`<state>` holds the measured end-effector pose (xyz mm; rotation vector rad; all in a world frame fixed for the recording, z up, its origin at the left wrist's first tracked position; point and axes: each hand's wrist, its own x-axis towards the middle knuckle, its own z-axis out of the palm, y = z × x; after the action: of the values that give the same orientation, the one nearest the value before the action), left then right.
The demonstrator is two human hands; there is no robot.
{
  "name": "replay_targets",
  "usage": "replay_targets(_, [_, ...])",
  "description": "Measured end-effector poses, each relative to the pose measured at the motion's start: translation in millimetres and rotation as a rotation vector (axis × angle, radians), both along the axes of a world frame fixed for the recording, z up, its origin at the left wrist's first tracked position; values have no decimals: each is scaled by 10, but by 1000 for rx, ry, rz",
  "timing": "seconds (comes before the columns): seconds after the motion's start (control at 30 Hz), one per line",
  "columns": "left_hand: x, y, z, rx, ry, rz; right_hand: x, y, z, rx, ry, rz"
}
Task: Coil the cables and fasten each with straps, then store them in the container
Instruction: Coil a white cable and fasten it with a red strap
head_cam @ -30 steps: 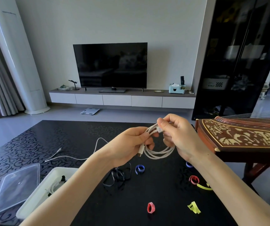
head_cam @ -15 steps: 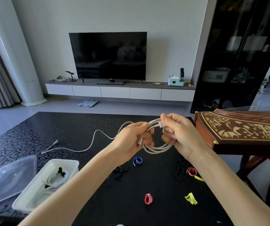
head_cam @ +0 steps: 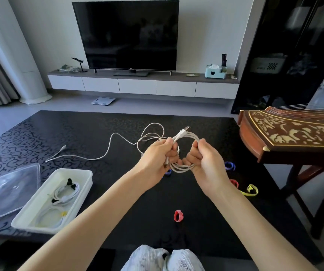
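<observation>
Head view: left hand (head_cam: 157, 159) and right hand (head_cam: 206, 163) both clenched on white cable (head_cam: 184, 151), held above table (head_cam: 79, 133) to keep loops gathered; loose tail trailing left. Straps within reach; container (head_cam: 83, 177) front-left.

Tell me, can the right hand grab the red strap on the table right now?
Probably not yet: the right hand is gripping the white cable coil. The red strap lies uncovered on the table, so nothing else blocks it.

No legible text anywhere.
</observation>
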<state>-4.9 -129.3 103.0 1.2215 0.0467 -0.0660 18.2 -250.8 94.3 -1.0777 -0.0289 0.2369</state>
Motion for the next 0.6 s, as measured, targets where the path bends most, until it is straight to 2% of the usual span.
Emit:
replay_targets(0.13, [21, 82, -194, 90, 45, 44, 22, 68, -236, -3, 61, 19])
replay_targets(0.17, [23, 135, -246, 119, 50, 72, 28, 50, -315, -89, 34, 39])
replay_targets(0.2, [23, 206, -331, 141, 61, 102, 38, 10, -450, -285, -30, 63])
replay_targets(0.3, [-4, 443, -552, 225, 85, 191, 31, -172, -862, -1096, -352, 193])
replay_targets(0.33, [-16, 511, -625, 256, 95, 219, 4, -212, -996, -1277, -399, 245])
replay_targets(0.4, [-38, 616, -749, 321, 111, 271, -64, -244, -1225, -1502, -387, 312])
replay_targets(0.5, [-68, 715, -923, 392, 131, 323, -97, -189, -1495, -1646, -357, 300])
replay_targets(0.53, [-82, 735, -962, 396, 138, 340, -94, -177, -1548, -1630, -350, 302])
replay_targets(0.6, [-108, 770, -1033, 390, 155, 363, -65, -175, -1565, -1410, -245, 295])
